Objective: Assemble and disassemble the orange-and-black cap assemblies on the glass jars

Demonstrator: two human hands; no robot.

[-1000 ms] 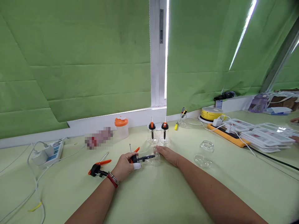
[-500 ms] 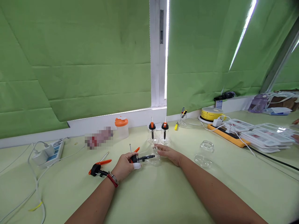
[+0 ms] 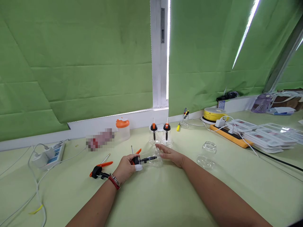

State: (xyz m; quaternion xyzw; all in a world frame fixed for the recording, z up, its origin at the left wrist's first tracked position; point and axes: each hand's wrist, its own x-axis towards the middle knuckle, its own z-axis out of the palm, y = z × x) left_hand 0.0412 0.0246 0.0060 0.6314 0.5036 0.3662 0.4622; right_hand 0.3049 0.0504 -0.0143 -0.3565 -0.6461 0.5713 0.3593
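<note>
My left hand [image 3: 127,168], one digit wrapped in white tape, is closed round a black pump head [image 3: 135,160] with an orange lever. The head's dark tube points right, toward and seemingly inside a clear glass bottle [image 3: 156,161] tipped on its side. At the bottle's wide base, my right hand [image 3: 172,155] has its fingers stretched out and touches or nearly touches the glass. A second pump head [image 3: 97,172] with an orange lever lies by my left wrist. Another clear glass bottle [image 3: 208,154], without a head, stands to the right.
Two bottles with pump heads, a left one [image 3: 154,130] and a right one [image 3: 167,130], stand behind my hands. An orange-lidded cup [image 3: 123,129], screwdrivers in a glass [image 3: 185,119], an orange power strip [image 3: 233,137], stacked white cards [image 3: 265,140] and cables [image 3: 38,186] surround the work area.
My right hand's fingers have straightened and lifted slightly at the bottle's base. The left hand keeps its hold on the pump head, almost unmoved.
</note>
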